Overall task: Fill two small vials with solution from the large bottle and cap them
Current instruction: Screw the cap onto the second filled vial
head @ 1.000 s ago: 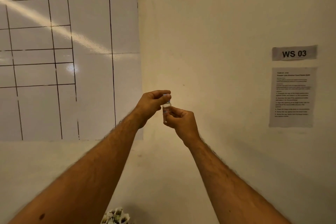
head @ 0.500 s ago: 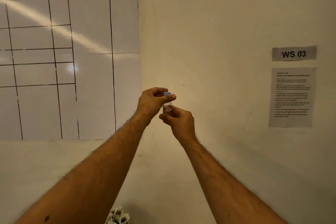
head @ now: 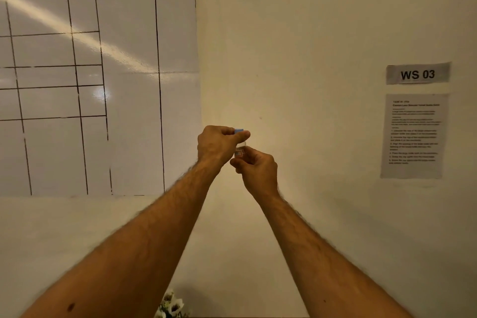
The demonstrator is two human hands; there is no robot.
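A person holds a small vial (head: 239, 151) raised before a wall, well left of the WS 03 sign (head: 417, 74). The right hand (head: 258, 166) pinches its body; the left hand (head: 219, 143) pinches the blue cap (head: 238, 131) on top. Capping appears underway; next likely needs twisting until snug.
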